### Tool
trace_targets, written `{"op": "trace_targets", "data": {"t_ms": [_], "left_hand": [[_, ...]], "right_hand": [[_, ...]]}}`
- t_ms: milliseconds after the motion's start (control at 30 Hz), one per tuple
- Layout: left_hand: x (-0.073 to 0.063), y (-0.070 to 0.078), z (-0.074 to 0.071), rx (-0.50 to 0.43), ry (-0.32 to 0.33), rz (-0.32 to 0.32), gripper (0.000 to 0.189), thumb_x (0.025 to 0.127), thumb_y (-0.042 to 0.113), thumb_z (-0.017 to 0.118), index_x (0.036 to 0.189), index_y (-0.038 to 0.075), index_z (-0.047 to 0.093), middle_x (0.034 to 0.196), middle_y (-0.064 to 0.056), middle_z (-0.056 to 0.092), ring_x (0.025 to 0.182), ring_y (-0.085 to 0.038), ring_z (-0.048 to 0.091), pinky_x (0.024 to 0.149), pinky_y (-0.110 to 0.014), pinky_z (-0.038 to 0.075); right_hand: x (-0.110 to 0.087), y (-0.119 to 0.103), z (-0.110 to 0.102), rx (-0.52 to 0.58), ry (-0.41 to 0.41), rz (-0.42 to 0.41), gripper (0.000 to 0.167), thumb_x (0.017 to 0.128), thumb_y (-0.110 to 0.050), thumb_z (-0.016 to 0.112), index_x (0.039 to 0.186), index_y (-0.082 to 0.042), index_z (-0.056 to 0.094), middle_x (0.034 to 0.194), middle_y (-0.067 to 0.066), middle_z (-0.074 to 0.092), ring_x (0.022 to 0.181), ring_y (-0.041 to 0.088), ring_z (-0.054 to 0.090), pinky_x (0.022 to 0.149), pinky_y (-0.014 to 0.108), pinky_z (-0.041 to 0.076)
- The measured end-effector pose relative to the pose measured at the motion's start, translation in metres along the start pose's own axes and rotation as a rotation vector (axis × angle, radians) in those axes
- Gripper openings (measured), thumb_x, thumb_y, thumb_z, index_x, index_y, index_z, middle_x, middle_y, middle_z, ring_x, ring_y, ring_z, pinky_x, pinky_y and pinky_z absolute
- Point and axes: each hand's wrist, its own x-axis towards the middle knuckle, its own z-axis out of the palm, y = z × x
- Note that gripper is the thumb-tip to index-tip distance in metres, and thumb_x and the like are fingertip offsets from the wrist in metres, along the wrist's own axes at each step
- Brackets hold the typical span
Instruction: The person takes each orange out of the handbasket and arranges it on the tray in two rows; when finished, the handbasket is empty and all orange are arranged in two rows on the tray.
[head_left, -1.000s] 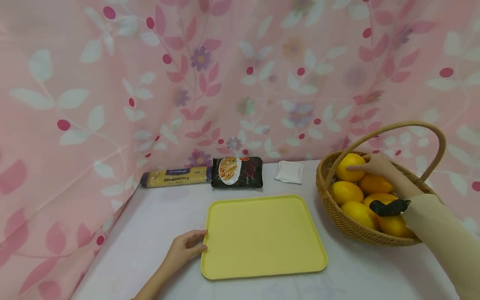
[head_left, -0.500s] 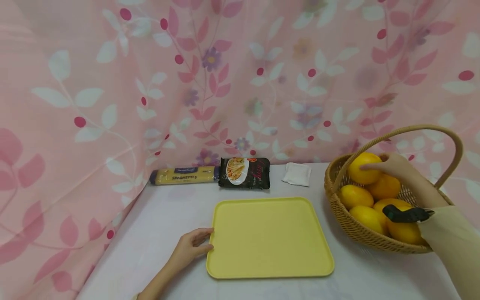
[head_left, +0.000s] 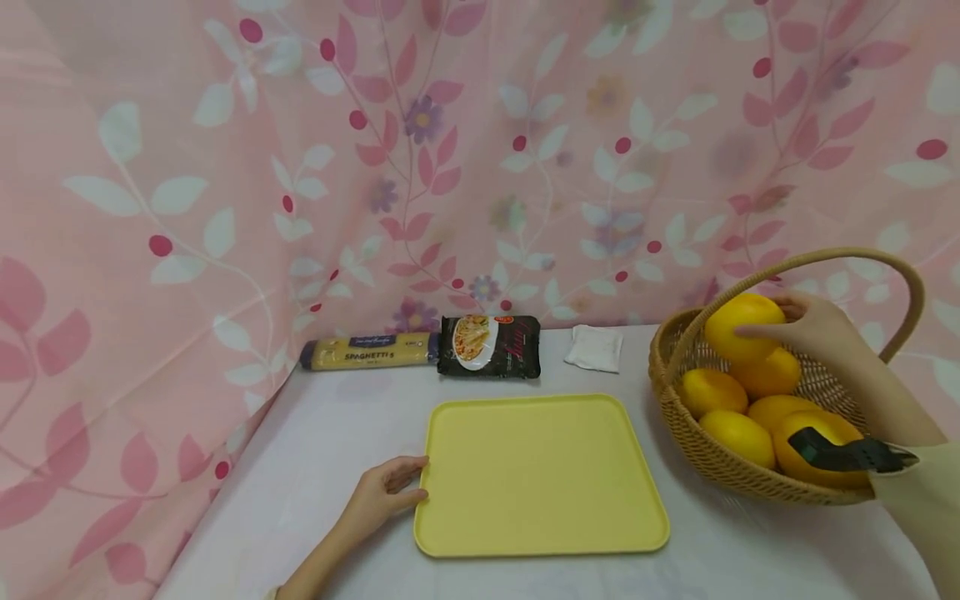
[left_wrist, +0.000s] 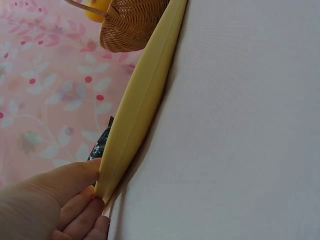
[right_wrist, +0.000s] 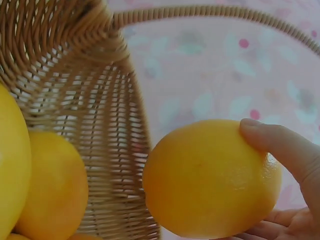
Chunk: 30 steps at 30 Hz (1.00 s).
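Note:
In the head view my right hand [head_left: 817,329] grips a yellow lemon [head_left: 745,325], raised at the back of the wicker basket [head_left: 693,446]. The right wrist view shows the thumb on one side of this lemon [right_wrist: 210,180] and fingers partly hidden beneath it. Several more yellow to orange fruits [head_left: 738,437] lie in the basket. My left hand [head_left: 382,496] holds the left edge of a yellow tray [head_left: 540,479], which carries nothing. Up close in the left wrist view, the thumb lies against the tray rim [left_wrist: 132,120], with fingertips at its other side.
Along the back lie a spaghetti pack [head_left: 371,352], a black food packet [head_left: 517,346] and a small white packet [head_left: 595,347]. The basket's tall handle [head_left: 832,252] arches over the fruit. A pink floral curtain [head_left: 465,167] hangs behind the white-covered table [head_left: 352,417].
My right hand has lifted the lemon slightly up and to the right among the basket's fruit. The head view has shifted a little. My left hand stays at the tray's edge.

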Motion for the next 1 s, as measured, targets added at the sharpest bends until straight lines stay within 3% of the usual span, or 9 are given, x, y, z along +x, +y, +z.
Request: {"op": "trace_targets", "data": {"t_ms": [267,500,600,633,733,900,1000], "left_hand": [[0.000,-0.007,0.000,0.035,-0.011,-0.009,0.041,0.078,0.007,0.068,0.114,-0.008,0.054,0.118,-0.021,0.053,0.112,-0.032,0.047,0.092,-0.030,0.041],[0.001,-0.004,0.000,0.047,-0.012,-0.006,0.040,0.077,-0.002,0.067,0.113,-0.013,0.053,0.116,-0.025,0.053,0.110,-0.036,0.046,0.091,-0.034,0.042],[0.001,-0.002,-0.001,0.045,-0.009,-0.009,0.039,0.076,-0.004,0.067,0.112,-0.013,0.053,0.115,-0.026,0.053,0.110,-0.038,0.046,0.091,-0.037,0.042],[0.001,-0.002,-0.001,0.044,-0.009,-0.009,0.039,0.076,-0.004,0.067,0.112,-0.013,0.053,0.115,-0.026,0.053,0.110,-0.038,0.046,0.091,-0.037,0.042],[0.001,-0.003,-0.001,0.049,-0.008,-0.011,0.040,0.077,-0.001,0.067,0.113,-0.011,0.053,0.116,-0.024,0.053,0.110,-0.035,0.047,0.091,-0.035,0.042],[-0.001,-0.004,0.000,0.047,-0.005,-0.007,0.042,0.078,0.005,0.068,0.114,-0.009,0.054,0.117,-0.021,0.054,0.111,-0.033,0.047,0.092,-0.032,0.041],[-0.001,-0.006,0.001,0.041,-0.006,-0.001,0.042,0.077,0.005,0.069,0.114,-0.009,0.054,0.117,-0.022,0.053,0.111,-0.033,0.047,0.092,-0.032,0.042]], "right_hand": [[-0.028,-0.004,0.003,0.116,0.078,-0.048,0.079,0.086,-0.043,0.056,0.139,0.003,0.020,0.127,0.029,0.036,0.110,0.042,0.032,0.088,0.064,0.027],[-0.038,-0.004,0.005,0.106,0.145,-0.072,0.076,0.085,-0.038,0.059,0.138,0.003,0.023,0.127,0.026,0.036,0.105,0.034,0.035,0.086,0.061,0.032],[-0.043,-0.004,0.005,0.121,0.150,-0.087,0.075,0.085,-0.036,0.060,0.139,0.001,0.023,0.123,0.015,0.042,0.100,0.017,0.042,0.090,0.045,0.038],[-0.045,-0.004,0.006,0.132,0.152,-0.093,0.072,0.085,-0.034,0.061,0.139,-0.001,0.025,0.120,0.008,0.043,0.097,0.010,0.043,0.089,0.034,0.041],[-0.056,-0.007,0.008,0.150,0.178,-0.109,0.064,0.084,-0.031,0.063,0.136,-0.009,0.033,0.110,-0.010,0.045,0.088,-0.004,0.042,0.079,0.017,0.039],[-0.073,-0.021,0.015,0.243,0.191,-0.190,0.049,0.084,-0.015,0.064,0.128,-0.019,0.042,0.107,-0.015,0.048,0.087,-0.003,0.049,0.069,0.007,0.042],[-0.077,-0.033,0.020,0.373,0.147,-0.270,0.049,0.084,-0.001,0.060,0.127,-0.018,0.044,0.111,-0.011,0.050,0.088,0.001,0.053,0.067,0.012,0.049]]}}
